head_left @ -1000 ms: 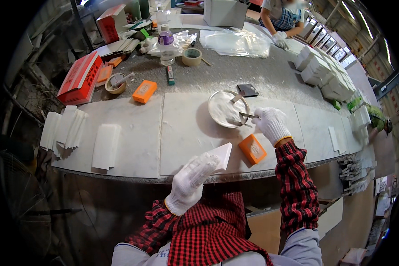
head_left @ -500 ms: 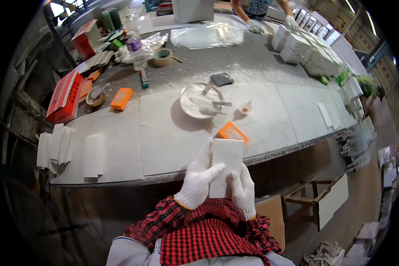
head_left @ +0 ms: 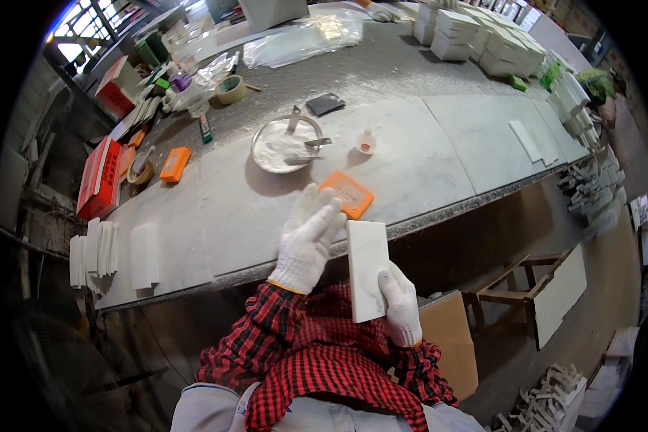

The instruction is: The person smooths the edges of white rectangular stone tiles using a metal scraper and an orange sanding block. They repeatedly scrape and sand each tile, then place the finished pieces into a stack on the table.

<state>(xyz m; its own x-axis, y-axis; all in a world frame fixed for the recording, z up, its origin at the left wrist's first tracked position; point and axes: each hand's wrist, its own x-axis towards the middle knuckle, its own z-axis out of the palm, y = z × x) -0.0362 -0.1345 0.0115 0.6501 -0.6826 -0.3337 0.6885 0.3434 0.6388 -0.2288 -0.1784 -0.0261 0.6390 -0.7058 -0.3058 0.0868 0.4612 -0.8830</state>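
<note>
A white rectangular stone tile with faint grey veining (head_left: 368,273) stands tilted before my body, past the bench's front edge. My right hand (head_left: 402,302), in a white knit glove, grips it by its lower right side, thumb across its face. Left of the tile is my gloved left hand (head_left: 309,234), empty, fingers stretched out and apart from the tile. Its fingertips come close to an orange block-shaped box (head_left: 348,194) at the bench edge. Behind that sits a metal bowl of white paste (head_left: 286,147) with several scrapers in it, beside a small white bottle (head_left: 366,142).
A dark square pad (head_left: 326,104) lies behind the bowl. At left are a red box (head_left: 101,180), another orange box (head_left: 175,165), a tape roll (head_left: 230,90) and white strips (head_left: 145,255). White blocks (head_left: 507,52) are stacked far right, near another person's gloved hand (head_left: 380,12).
My left hand has let go of the tile and moved up and left, toward the orange box. The right hand alone now holds the tile, which has turned slightly. My view has shifted.
</note>
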